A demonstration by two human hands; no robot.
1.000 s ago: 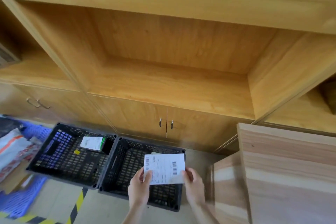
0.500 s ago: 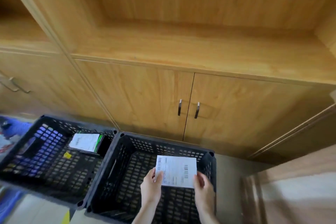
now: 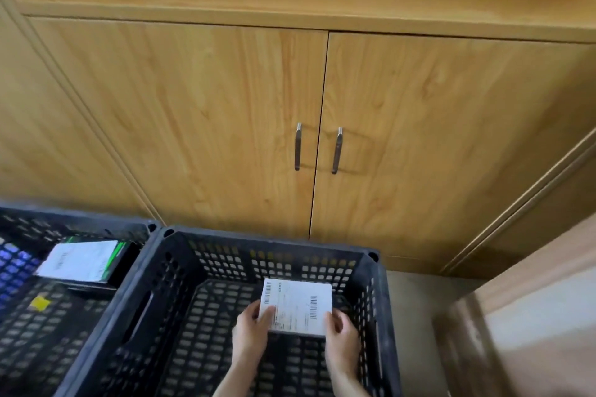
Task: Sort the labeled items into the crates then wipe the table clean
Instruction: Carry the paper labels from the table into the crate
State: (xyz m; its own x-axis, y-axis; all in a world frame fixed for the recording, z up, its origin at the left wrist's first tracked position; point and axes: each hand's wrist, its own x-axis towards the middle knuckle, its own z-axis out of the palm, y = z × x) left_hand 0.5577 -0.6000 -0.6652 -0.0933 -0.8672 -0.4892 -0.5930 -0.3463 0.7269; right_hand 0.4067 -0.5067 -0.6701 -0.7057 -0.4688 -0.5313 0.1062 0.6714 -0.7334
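Observation:
A flat item with a white barcode label (image 3: 298, 306) is low inside the right black slatted crate (image 3: 375, 293). My left hand (image 3: 250, 330) grips its left edge, thumb on top. My right hand (image 3: 342, 337) grips its right edge. Whether the item touches the crate floor cannot be told. The left black crate (image 3: 19, 325) stands against the right one and holds a dark box with a white label (image 3: 82, 259) and a small yellow scrap (image 3: 39, 303).
Both crates stand on the floor in front of a wooden cabinet with two doors and metal handles (image 3: 317, 148). A wooden table corner (image 3: 529, 316) juts in at the lower right. Grey floor shows between the crate and the table.
The view has dropped and closed in on the crates. Both hands have lowered the labeled item from above the right crate's rim down into it.

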